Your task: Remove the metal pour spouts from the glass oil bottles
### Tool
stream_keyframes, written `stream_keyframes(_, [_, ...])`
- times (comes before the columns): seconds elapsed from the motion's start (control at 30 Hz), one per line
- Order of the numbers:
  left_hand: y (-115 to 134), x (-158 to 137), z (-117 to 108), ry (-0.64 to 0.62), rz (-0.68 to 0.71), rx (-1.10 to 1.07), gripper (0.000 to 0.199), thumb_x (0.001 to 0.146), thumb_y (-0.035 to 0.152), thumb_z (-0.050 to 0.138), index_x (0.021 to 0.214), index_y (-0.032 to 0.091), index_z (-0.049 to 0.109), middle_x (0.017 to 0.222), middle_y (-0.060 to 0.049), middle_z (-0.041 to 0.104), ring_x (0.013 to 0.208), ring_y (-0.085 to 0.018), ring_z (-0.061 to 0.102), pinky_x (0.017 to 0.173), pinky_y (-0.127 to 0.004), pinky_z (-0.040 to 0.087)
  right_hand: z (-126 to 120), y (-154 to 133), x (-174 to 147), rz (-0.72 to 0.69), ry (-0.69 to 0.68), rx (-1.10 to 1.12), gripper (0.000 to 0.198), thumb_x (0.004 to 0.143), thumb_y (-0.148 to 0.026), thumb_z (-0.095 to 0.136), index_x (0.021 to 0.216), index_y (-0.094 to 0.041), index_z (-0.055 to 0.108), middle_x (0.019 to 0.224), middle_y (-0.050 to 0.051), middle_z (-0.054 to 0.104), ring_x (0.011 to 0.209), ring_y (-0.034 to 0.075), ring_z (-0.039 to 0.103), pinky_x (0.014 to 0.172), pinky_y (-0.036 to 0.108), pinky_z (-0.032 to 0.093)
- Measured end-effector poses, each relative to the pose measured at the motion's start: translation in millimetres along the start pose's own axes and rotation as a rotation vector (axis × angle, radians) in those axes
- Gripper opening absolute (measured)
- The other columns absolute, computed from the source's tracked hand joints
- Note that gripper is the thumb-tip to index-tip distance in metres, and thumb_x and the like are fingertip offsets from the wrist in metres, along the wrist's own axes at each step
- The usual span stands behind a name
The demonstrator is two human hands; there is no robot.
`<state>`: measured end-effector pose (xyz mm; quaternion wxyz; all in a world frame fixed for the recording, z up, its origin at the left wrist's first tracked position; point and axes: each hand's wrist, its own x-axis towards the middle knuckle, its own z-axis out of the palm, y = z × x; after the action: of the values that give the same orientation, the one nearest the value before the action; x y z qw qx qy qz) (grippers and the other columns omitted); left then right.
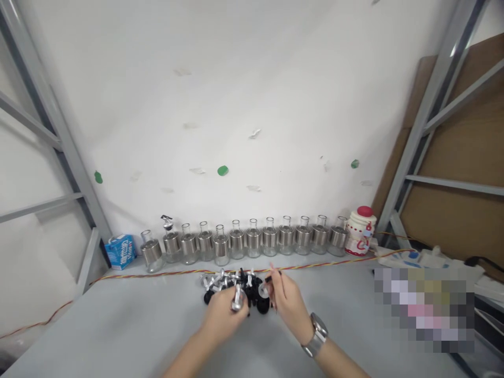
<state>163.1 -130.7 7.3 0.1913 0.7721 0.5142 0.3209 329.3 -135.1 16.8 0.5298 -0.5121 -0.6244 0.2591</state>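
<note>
My left hand (227,311) is closed around a shiny silver bottle pourer (238,298), its metal end sticking up between thumb and fingers. To its right, my right hand (286,292) is pinched, with a small black piece (272,277) showing at the fingertips. A translucent round piece (263,290) shows beside those fingers; whether they hold it I cannot tell. Between and behind both hands lies a pile of silver and black pourer parts (220,278) on the grey table (149,320). Some of the pile is hidden by my hands.
Glass bottles with steel sleeves (237,239) stand in a row by the wall; one bottle (171,245) carries a pourer. A blue box (121,252) stands left, a red-topped cream jar (360,231) right. Twisted wire (315,265) crosses the table. A pixelated patch covers the right side.
</note>
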Motion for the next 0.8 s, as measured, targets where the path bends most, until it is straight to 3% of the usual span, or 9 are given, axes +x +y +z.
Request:
stream_keyframes(0.13, [-15, 13, -12, 0.158, -0.176, 0.203, 0.023, 0.074, 0.041, 0.043, 0.071, 0.02, 0.052, 0.066, -0.002, 0.058, 0.061, -0.016, 0.052, 0.056, -0.024, 0.032, 5, 1, 3, -0.063, -0.102, -0.211, 0.033, 0.087, -0.037, 0.031, 0.078, -0.019, 0.057, 0.065, 0.003, 0.061, 0.058, 0.015, 0.055, 0.056, 0.023, 0.04])
stream_keyframes(0.23, [-23, 15, -19, 0.154, -0.265, 0.318, 0.035, 0.071, 0.05, 0.044, 0.083, 0.018, 0.053, 0.079, -0.007, 0.062, 0.073, -0.022, 0.056, 0.059, -0.026, 0.034, 12, 6, -1, -0.015, -0.263, -0.258, 0.03, 0.085, -0.034, 0.034, 0.075, -0.02, 0.059, 0.06, 0.001, 0.06, 0.048, 0.012, 0.054, 0.048, 0.021, 0.039])
stream_keyframes(0.33, [-27, 14, -20, 0.113, -0.258, 0.301, 0.043, 0.078, 0.05, 0.032, 0.097, 0.017, 0.052, 0.094, -0.011, 0.061, 0.086, -0.024, 0.056, 0.067, -0.029, 0.037, 19, 11, -8, 0.047, -0.405, -0.239, 0.028, 0.084, -0.03, 0.034, 0.086, -0.021, 0.061, 0.059, -0.002, 0.059, 0.035, 0.009, 0.05, 0.04, 0.02, 0.036])
stream_keyframes(0.43, [-30, 14, -19, 0.105, -0.206, 0.254, 0.048, 0.085, 0.042, 0.021, 0.119, 0.015, 0.041, 0.112, -0.012, 0.054, 0.102, -0.023, 0.05, 0.079, -0.029, 0.036, 21, 12, -11, 0.037, -0.366, -0.203, 0.029, 0.081, -0.025, 0.039, 0.105, -0.022, 0.055, 0.073, 0.001, 0.062, 0.039, 0.009, 0.054, 0.042, 0.02, 0.04])
stream_keyframes(0.53, [-36, 16, -15, 0.098, -0.174, 0.278, 0.051, 0.084, 0.04, 0.024, 0.13, 0.016, 0.028, 0.108, -0.011, 0.055, 0.098, -0.022, 0.051, 0.078, -0.03, 0.037, 19, 12, -9, 0.014, -0.284, -0.174, 0.035, 0.079, -0.023, 0.041, 0.113, -0.021, 0.049, 0.084, 0.003, 0.063, 0.049, 0.011, 0.058, 0.047, 0.022, 0.044])
stream_keyframes(0.6, [-40, 17, -13, 0.088, -0.165, 0.306, 0.049, 0.083, 0.039, 0.029, 0.127, 0.018, 0.033, 0.102, -0.01, 0.057, 0.092, -0.021, 0.053, 0.076, -0.029, 0.038, 20, 14, -8, 0.045, -0.301, -0.148, 0.032, 0.079, -0.023, 0.039, 0.109, -0.021, 0.051, 0.082, 0.004, 0.062, 0.048, 0.01, 0.057, 0.044, 0.021, 0.043])
stream_keyframes(0.7, [-44, 18, -12, 0.106, -0.154, 0.283, 0.047, 0.08, 0.041, 0.036, 0.12, 0.017, 0.043, 0.098, -0.008, 0.057, 0.09, -0.02, 0.052, 0.077, -0.028, 0.038, 25, 19, -9, 0.195, -0.455, -0.073, 0.025, 0.08, -0.025, 0.036, 0.09, -0.017, 0.057, 0.071, 0.003, 0.062, 0.041, 0.01, 0.055, 0.035, 0.019, 0.04])
stream_keyframes(0.8, [-43, 18, -13, 0.151, -0.151, 0.241, 0.047, 0.079, 0.042, 0.038, 0.116, 0.016, 0.045, 0.089, -0.006, 0.057, 0.084, -0.019, 0.053, 0.076, -0.028, 0.039, 32, 25, -12, 0.324, -0.563, 0.014, 0.021, 0.076, -0.02, 0.038, 0.081, -0.014, 0.058, 0.067, 0.003, 0.061, 0.049, 0.012, 0.059, 0.035, 0.017, 0.042])
